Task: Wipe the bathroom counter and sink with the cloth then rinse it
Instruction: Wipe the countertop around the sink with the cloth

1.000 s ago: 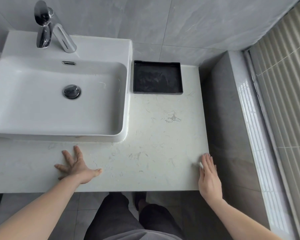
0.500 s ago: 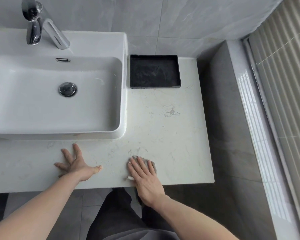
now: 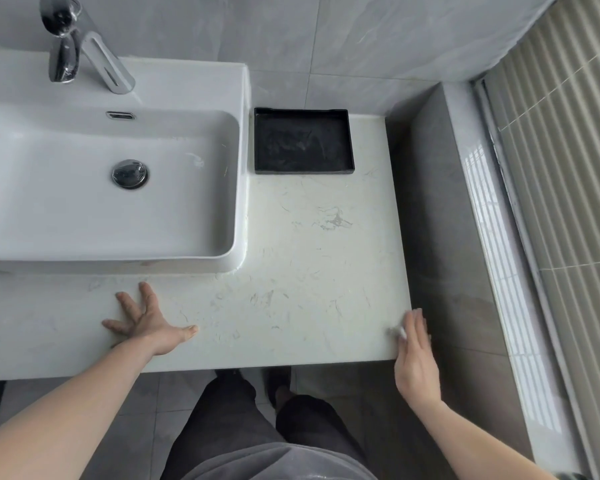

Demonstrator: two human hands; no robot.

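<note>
The pale marble counter (image 3: 309,258) runs in front of and to the right of a white rectangular sink (image 3: 94,188) with a chrome drain (image 3: 130,173) and a chrome faucet (image 3: 84,53). My left hand (image 3: 149,322) lies flat on the counter with fingers spread, just in front of the sink, holding nothing. My right hand (image 3: 414,355) presses flat at the counter's front right corner, over a grey cloth (image 3: 396,331). Only a small edge of the cloth shows by the fingers; the rest is hidden under the hand.
A black square tray (image 3: 303,145) sits at the back of the counter beside the sink. A grey tiled ledge (image 3: 444,237) rises right of the counter, with a window sill and blinds (image 3: 561,188) beyond. My legs and the tiled floor are below the counter edge.
My right hand slid with the cloth from the counter's right edge to the front middle, then back to the front right corner. My left hand stayed put.
</note>
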